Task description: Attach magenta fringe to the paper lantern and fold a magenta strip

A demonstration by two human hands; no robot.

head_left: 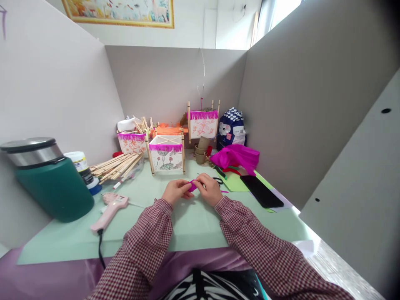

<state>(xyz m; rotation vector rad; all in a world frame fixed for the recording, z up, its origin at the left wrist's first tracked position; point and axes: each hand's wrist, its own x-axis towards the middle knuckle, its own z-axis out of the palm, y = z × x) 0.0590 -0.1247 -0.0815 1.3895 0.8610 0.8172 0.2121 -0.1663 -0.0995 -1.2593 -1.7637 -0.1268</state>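
A small piece of magenta paper (pixel 192 186) is pinched between my two hands, above the middle of the pale green tabletop (pixel 196 225). My left hand (pixel 177 191) holds its left side, with the fingers closed. On the right side, the thumb and fingers of my right hand (pixel 208 188) press on it. Dark-handled scissors (pixel 218 181) lie partly hidden just behind my right hand. Beyond my hands stands a white paper lantern (pixel 167 160) with wooden sticks at its corners and a magenta fringe.
At left are a green bottle (pixel 56 191), a pink glue gun (pixel 111 209) and bundled sticks (pixel 120 166). At right lie a black phone (pixel 261 191) and crumpled magenta paper (pixel 236 157). A second lantern (pixel 203 127) and stacked small pots (pixel 201 152) are at the back.
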